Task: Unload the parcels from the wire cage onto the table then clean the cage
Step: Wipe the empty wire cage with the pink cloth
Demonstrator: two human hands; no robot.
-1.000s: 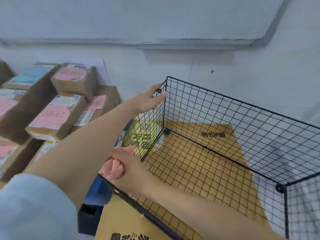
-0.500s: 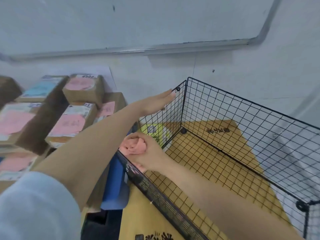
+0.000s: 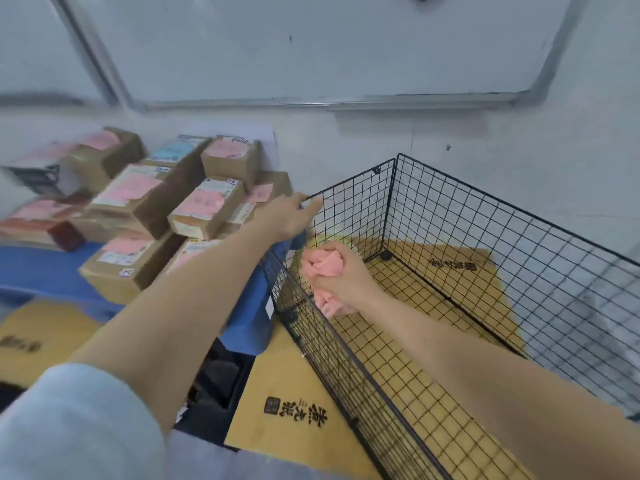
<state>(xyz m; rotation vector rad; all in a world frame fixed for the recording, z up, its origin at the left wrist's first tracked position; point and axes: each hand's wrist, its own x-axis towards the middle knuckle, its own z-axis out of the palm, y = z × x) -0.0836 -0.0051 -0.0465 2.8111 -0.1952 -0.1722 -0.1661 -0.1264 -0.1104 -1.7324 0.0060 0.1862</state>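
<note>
1. In black wire-grid cage point(image 3: 485, 244): crumpled pink cloth point(image 3: 320, 263). Brown cardboard parcels point(image 3: 204, 209) stacked on blue table point(image 3: 41, 268) beside it.
2. Your right hand point(image 3: 346, 275) grips cloth; left hand point(image 3: 287, 214) rests straight-fingered on cage rim.

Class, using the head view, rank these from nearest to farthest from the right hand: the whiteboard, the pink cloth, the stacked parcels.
1. The pink cloth, gripped in the right hand inside the wire cage.
2. The stacked parcels, on the table to the left.
3. The whiteboard, on the wall behind.
</note>
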